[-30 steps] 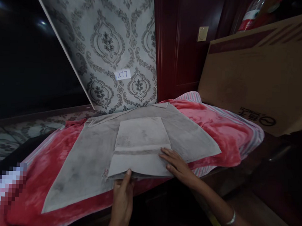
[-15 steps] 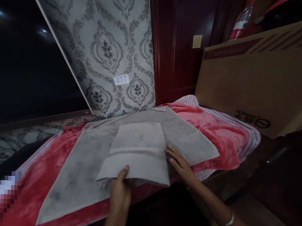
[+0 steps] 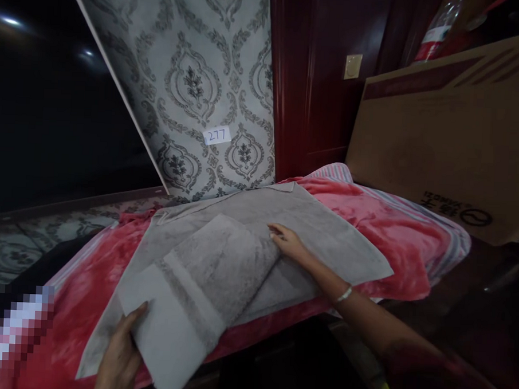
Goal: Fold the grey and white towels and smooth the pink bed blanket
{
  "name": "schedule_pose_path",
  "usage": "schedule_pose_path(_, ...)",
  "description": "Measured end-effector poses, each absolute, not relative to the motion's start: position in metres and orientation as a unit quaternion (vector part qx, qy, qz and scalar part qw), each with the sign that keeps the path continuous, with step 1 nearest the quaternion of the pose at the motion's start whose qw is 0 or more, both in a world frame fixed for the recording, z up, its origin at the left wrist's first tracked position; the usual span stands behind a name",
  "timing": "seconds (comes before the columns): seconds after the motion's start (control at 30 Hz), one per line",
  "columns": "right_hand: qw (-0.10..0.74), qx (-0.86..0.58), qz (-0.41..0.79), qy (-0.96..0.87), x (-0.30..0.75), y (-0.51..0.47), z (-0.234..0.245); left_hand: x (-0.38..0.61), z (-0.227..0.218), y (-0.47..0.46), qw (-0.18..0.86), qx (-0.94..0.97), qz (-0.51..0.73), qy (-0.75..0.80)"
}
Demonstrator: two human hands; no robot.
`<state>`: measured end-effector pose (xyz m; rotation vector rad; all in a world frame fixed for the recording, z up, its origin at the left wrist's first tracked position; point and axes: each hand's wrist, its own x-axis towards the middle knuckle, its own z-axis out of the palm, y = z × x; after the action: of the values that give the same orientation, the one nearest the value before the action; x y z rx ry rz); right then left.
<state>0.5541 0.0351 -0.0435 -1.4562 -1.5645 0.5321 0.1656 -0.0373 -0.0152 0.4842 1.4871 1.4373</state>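
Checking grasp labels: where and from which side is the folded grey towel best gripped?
Grip the folded grey towel at opposite ends: the near corner overhangs the blanket, so the left hand can pinch it from below; the far edge is lifted, open to the right hand from the right. Limp cloth sags under one grip.

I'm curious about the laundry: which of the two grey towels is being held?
The smaller folded towel with the banded stripe, lying on top; the left hand grips its near corner. The larger towel lies spread flat beneath it.
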Motion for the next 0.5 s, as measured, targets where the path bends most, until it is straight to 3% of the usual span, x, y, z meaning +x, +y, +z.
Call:
schedule_pose_path(0.23, 0.350, -0.630, 0.287, -0.631, 0.513, 0.108, -0.028, 0.164, -0.021, -0.038, 0.489, 0.201, 0.593, 0.608)
schedule_pose_path(0.5, 0.345, -0.605, 0.389, -0.603, 0.501, 0.127, -0.018, 0.166, -0.018, -0.042, 0.503, 0.199, 0.607, 0.582)
